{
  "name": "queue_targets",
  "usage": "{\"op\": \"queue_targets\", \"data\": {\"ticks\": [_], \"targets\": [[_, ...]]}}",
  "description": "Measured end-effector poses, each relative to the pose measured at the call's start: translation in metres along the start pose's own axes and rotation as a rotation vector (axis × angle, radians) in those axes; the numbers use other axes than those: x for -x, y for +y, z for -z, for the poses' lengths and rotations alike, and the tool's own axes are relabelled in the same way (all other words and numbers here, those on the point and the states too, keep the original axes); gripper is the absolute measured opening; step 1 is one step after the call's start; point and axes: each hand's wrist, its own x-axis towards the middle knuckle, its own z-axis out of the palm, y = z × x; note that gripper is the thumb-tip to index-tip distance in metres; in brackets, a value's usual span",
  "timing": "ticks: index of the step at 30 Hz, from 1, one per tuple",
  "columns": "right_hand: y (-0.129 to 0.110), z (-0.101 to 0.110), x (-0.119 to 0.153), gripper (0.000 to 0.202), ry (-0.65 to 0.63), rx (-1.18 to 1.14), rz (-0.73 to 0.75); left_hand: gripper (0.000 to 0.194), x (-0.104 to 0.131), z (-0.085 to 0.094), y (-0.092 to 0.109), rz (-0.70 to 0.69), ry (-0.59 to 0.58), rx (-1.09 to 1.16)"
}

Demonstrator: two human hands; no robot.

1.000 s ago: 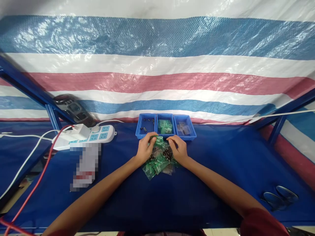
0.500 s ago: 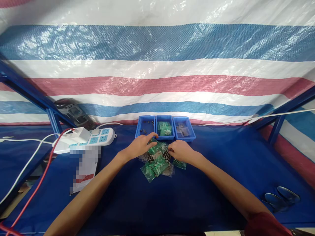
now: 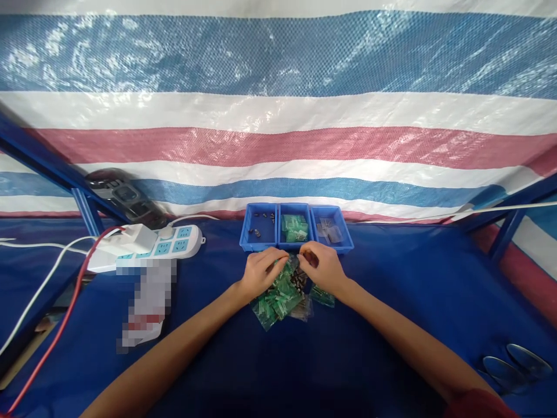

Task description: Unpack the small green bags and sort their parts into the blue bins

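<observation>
Green packets (image 3: 278, 301) heaped before blue trays (image 3: 252, 247); hands (image 3: 260, 271) near each other over them, cannot tell grip.

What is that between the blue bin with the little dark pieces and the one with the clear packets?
Another blue bin, the middle one of the three in the row, with green packets inside. The head view shows it.

1. Broad white, blue and red stripes cross the plastic sheet (image 3: 278, 145).
2. The tabletop (image 3: 400, 273) is deep blue.
3. The three trays (image 3: 260, 247) are brighter blue.
4. The heaped packets (image 3: 278, 299) look mostly green, dark pieces (image 3: 299, 281) among them.
5. White power strip (image 3: 191, 248), pale-blue sockets (image 3: 163, 249).
6. One cord (image 3: 78, 285) is red.
7. Dark red sleeve (image 3: 478, 404).
</observation>
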Motion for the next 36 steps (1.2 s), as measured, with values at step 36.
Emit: {"op": "queue_targets", "data": {"ticks": [36], "targets": [[0.009,-0.032,0.014,0.020,0.286,-0.252,0.219,0.016,0.012,-0.013,-0.008,-0.070,0.012,0.012]]}}
